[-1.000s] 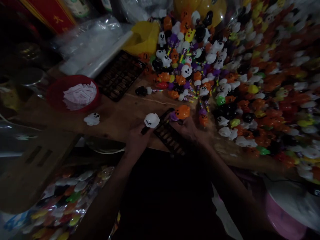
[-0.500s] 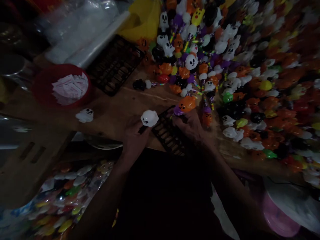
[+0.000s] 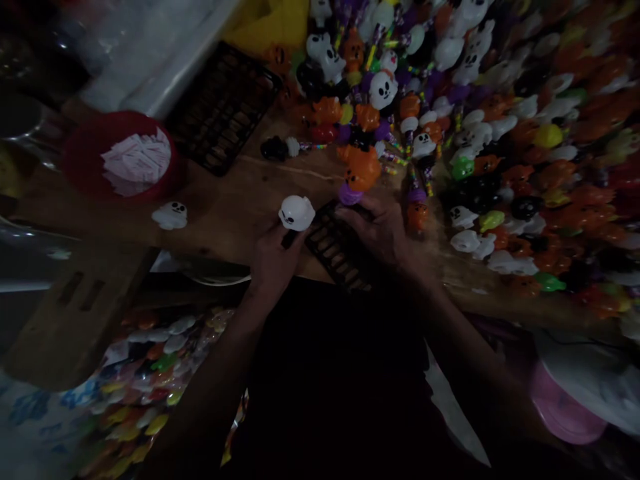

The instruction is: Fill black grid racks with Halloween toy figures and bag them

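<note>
My left hand (image 3: 276,259) is closed below a white plastic ghost-faced figure (image 3: 297,213), which sticks up above the fingers. Its lower part is hidden in the grip. My right hand (image 3: 381,232) pinches an orange figure with a black-marked face (image 3: 362,169) by its purple base (image 3: 350,194). The orange head stands up over that base. Between and partly under the hands lies a black slotted tray (image 3: 333,252) at the bench's front edge. Another white ghost figure (image 3: 171,216) rests on the wood to the left.
A red bowl (image 3: 75,160) of paper slips stands at the left on the wooden bench (image 3: 225,213). Behind it are a second black tray (image 3: 220,110) and clear plastic bags (image 3: 145,53). Piled toy-topped tubes (image 3: 480,133) fill the right. A pink tub (image 3: 565,407) is below.
The orange figure has tipped from lying sideways to more upright and moved away from me. The left hand still holds the white ghost figure. The whole view has shifted slightly.
</note>
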A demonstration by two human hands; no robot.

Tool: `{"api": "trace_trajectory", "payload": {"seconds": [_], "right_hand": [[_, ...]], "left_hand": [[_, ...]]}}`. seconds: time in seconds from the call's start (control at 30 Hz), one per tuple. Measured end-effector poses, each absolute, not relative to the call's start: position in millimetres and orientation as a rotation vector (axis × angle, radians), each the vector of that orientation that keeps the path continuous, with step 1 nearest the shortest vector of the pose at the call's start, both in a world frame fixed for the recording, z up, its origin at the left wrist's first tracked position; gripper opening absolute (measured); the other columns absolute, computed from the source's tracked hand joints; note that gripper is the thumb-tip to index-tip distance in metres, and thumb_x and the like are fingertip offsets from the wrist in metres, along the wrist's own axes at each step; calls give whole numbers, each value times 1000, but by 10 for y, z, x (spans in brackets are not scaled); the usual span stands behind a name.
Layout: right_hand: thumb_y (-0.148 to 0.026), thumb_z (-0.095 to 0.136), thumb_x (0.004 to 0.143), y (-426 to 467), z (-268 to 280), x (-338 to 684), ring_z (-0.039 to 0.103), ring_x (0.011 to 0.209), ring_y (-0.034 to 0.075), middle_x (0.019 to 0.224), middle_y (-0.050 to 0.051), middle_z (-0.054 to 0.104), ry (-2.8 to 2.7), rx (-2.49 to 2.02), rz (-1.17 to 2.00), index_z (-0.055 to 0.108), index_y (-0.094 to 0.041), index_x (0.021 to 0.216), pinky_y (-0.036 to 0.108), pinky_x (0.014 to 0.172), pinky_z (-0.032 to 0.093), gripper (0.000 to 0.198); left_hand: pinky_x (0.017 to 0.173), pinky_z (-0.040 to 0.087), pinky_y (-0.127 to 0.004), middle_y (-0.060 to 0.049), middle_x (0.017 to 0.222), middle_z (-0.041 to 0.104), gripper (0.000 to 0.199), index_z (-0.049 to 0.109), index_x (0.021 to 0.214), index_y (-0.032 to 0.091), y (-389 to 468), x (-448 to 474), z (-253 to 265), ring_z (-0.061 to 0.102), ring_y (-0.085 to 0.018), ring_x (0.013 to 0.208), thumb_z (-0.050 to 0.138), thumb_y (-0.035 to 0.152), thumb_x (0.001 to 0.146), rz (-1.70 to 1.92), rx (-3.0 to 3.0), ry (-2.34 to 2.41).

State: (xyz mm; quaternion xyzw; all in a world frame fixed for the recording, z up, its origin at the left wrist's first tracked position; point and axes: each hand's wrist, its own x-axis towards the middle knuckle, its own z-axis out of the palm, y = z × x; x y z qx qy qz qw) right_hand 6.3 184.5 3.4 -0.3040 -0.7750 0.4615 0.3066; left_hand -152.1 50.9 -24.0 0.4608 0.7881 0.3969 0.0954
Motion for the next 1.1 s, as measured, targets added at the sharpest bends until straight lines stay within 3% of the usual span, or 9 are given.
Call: {"api": "trace_trajectory", "payload": {"seconds": [0.27, 0.53, 0.8, 0.93, 1.1], "right_hand": [[-28, 71, 91, 1863, -111, -173, 72, 93, 19, 97, -1, 78, -2058, -768, 1284, 80, -25, 96, 32, 88, 56, 11], [-34, 66, 96, 1880, -154, -108, 72, 95, 20, 99, 3, 77, -2184, -720, 1162, 79, -24, 103, 35, 89, 58, 18], [-35, 64, 97, 1812, -72, -57, 71, 87, 21, 94, 4, 77, -2251, -709, 1009, 78, -25, 97, 33, 80, 57, 18], [-26, 62, 96, 1809, -77, -86, 72, 89, 21, 96, 4, 78, -2309, -707, 928, 77, -24, 98, 33, 83, 56, 15], [-23, 62, 95, 1801, -53, -136, 70, 86, 20, 93, 7, 76, -2427, -690, 833, 76, -19, 97, 31, 82, 55, 14]], "left_hand": [[102, 54, -44, -11, 100, 78, 26, 79, 103, 18, 510, -1529, -288, 71, -30, 109, 67, 39, 91, 1179, 1386, 2323], [95, 56, -45, -10, 93, 77, 21, 79, 99, 20, 485, -1508, -329, 72, -31, 102, 69, 36, 90, 1221, 1426, 2349], [99, 57, -44, -9, 111, 77, 21, 74, 106, 21, 488, -1527, -281, 71, -29, 107, 69, 32, 89, 1243, 1422, 2272], [97, 59, -43, -9, 118, 74, 39, 66, 125, 21, 321, -1577, 75, 71, -28, 109, 68, 36, 89, 1264, 1414, 2189], [118, 46, -50, -9, 149, 57, 74, 49, 148, 25, 367, -1571, 679, 53, -34, 138, 76, 49, 83, 1269, 1675, 2094]]}}
